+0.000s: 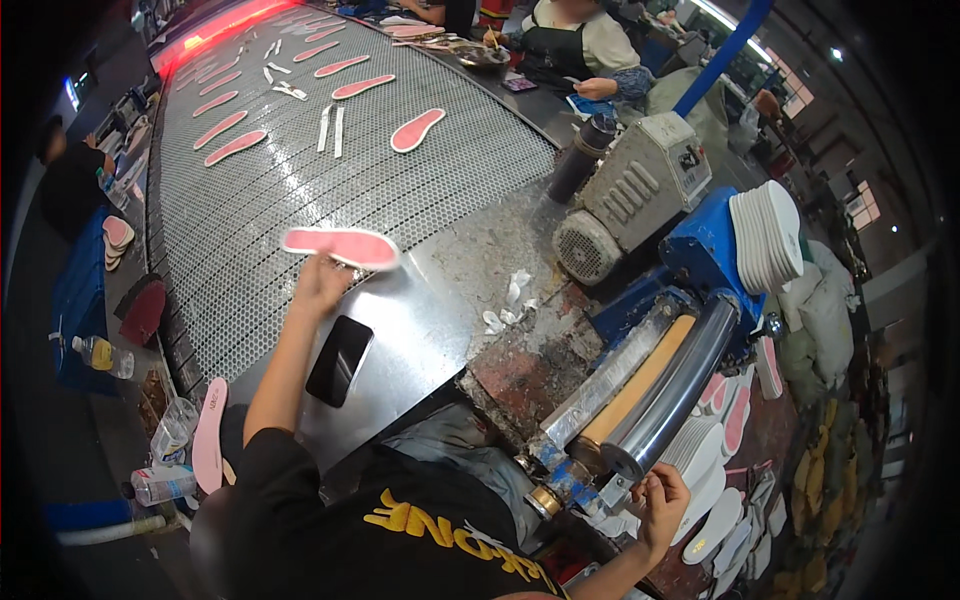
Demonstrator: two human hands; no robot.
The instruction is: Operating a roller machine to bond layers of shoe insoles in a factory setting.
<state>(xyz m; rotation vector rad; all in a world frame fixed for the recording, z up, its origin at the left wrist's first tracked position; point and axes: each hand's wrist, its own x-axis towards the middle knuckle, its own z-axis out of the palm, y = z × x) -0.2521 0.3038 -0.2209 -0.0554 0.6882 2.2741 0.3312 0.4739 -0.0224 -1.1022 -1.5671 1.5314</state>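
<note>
My left hand (322, 286) is closed on a pink insole (345, 246) with a white rim, held above the near end of the mesh conveyor (255, 190). Below that wrist, a black phone (340, 360) lies on the smooth metal plate. At the lower right, my right hand (662, 508) has its fingers curled together beside the end of a steel roller (675, 390). Whatever those fingers may hold is too small to make out. White insoles (700, 475) lie stacked just beyond this hand.
Several pink insoles (418, 130) and white strips (338, 130) are spread along the conveyor. A motor (590, 245) and a blue roller machine (700, 240) stand at right, topped by stacked white insoles (765, 235). Bottles (103, 357) stand at left. A person (575, 60) sits across the conveyor.
</note>
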